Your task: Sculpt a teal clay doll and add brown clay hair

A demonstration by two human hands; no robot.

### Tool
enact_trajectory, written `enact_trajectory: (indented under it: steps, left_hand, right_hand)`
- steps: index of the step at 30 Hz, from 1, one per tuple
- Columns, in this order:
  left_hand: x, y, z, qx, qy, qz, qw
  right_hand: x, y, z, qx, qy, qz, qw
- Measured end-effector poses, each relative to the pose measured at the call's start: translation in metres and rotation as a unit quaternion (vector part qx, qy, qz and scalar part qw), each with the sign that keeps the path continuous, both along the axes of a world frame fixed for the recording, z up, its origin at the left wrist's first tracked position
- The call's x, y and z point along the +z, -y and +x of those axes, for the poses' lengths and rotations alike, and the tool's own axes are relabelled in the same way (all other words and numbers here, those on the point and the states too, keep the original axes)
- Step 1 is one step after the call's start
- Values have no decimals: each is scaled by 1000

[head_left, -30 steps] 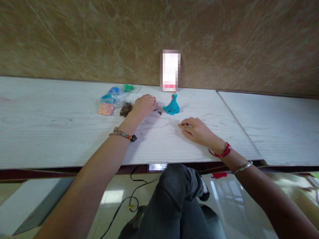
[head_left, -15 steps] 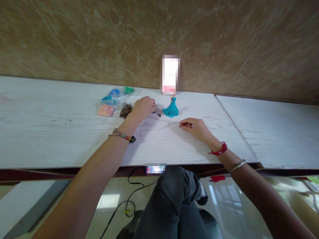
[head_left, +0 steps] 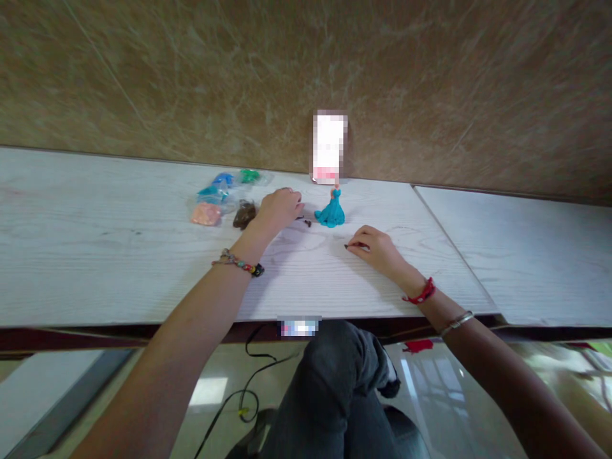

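Observation:
My right hand (head_left: pixel 375 247) pinches a tiny piece of dark brown clay (head_left: pixel 346 247) between thumb and fingertips, just above the table. Fingers curled, my left hand (head_left: pixel 282 205) rests low over the tabletop; whatever its fingertips hold, if anything, is hidden. Right by those fingertips lie small dark brown clay bits (head_left: pixel 307 223). Between my hands, a little farther back, stands a clay figure in a teal gown (head_left: pixel 331 213). Partly behind my left wrist is a bag of brown clay (head_left: pixel 244 215).
Bags of peach clay (head_left: pixel 206 214), teal clay (head_left: pixel 213 192), blue clay (head_left: pixel 223 179) and green clay (head_left: pixel 249 175) sit left of my left hand. A phone with a blurred screen (head_left: pixel 329 143) leans on the marbled wall (head_left: pixel 191 83). The white table (head_left: pixel 119 268) has a seam at right.
My right hand has shifted slightly, and the brown clay piece now shows more plainly at its fingertips. The left hand stays by the brown bits. The whole view has moved a little.

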State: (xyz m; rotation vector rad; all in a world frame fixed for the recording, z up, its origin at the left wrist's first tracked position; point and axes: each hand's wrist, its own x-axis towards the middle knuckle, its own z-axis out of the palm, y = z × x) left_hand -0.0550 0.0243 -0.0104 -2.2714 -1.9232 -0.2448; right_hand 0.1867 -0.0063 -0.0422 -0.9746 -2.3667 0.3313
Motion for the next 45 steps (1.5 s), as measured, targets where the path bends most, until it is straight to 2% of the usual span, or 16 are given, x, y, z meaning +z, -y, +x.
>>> enact_trajectory:
  steps: [4, 10, 12, 17, 22, 25, 28, 30, 34, 37, 40, 45]
  left_hand:
    - [0, 0, 0, -1, 2, 2, 1000]
    - [-1, 0, 0, -5, -7, 12, 1000]
    - [0, 0, 1, -5, -5, 11, 1000]
    - [5, 3, 3, 10, 6, 25, 1000]
    - [17, 10, 9, 54, 46, 70, 995]
    - [25, 17, 17, 59, 76, 119, 988]
    - [31, 27, 31, 23, 98, 156, 983]
    - [31, 32, 40, -31, 101, 154, 982]
    - [19, 32, 51, -162, 57, 70, 983]
    - [8, 28, 53, -240, 3, -9, 971]
    - [2, 27, 52, -259, -23, -44, 965]
    - [3, 30, 53, -263, -25, -65, 962]
  right_hand:
    - [0, 2, -2, 18, 51, 50, 997]
    - [4, 5, -7, 10, 134, 94, 986]
    - [5, 4, -8, 8, 116, 88, 989]
    - [3, -4, -3, 15, -1, 29, 999]
    - [4, -12, -4, 28, 44, 7, 999]
    - [5, -13, -7, 34, 68, 11, 997]
    - [6, -13, -7, 16, 53, 4, 998]
    - [6, -13, -5, 3, 47, 5, 999]
    - [2, -16, -3, -38, 59, 18, 997]
    - [-1, -19, -1, -69, 42, 31, 996]
    - [-1, -20, 1, -77, 12, 43, 996]
    - [1, -12, 5, -38, 13, 40, 998]
